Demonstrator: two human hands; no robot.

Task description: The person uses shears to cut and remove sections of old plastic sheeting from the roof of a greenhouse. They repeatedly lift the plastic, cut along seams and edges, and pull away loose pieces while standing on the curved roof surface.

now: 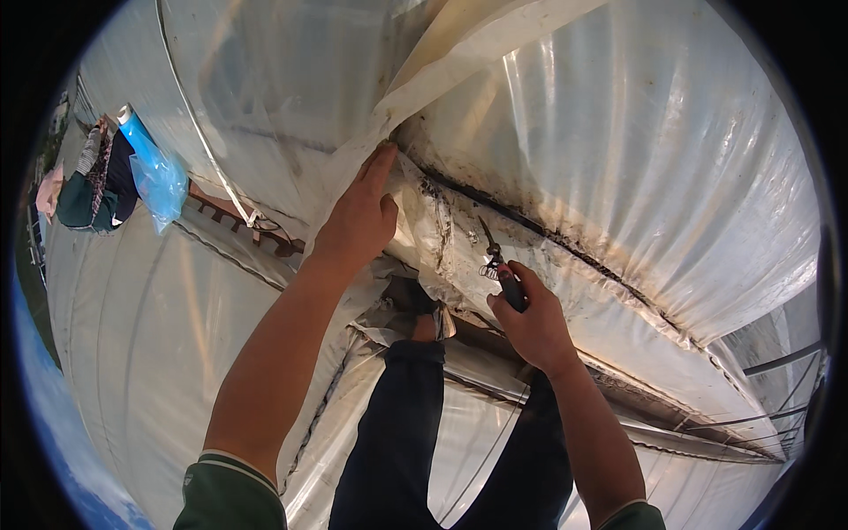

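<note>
My left hand (361,215) reaches forward with its fingers stretched and its thumb apart. Its fingertips touch translucent plastic film (305,165) at the base of a loose, folded film flap (457,63). Pruning shears (509,281) with dark and red handles and a coiled spring are in my right hand (535,321). Their blade end points up and away, over dirt-stained film (457,218). Just beyond the blade, a dark, grimy seam (503,211) runs diagonally across the film. Whether the blade touches the film, I cannot tell.
At far left another person (89,179) bends near a blue plastic film roll (142,142). A white cord (199,126) hangs down the film on the left. Below me, a gutter channel (483,341) runs between film-covered roofs, with my foot (427,324) in it.
</note>
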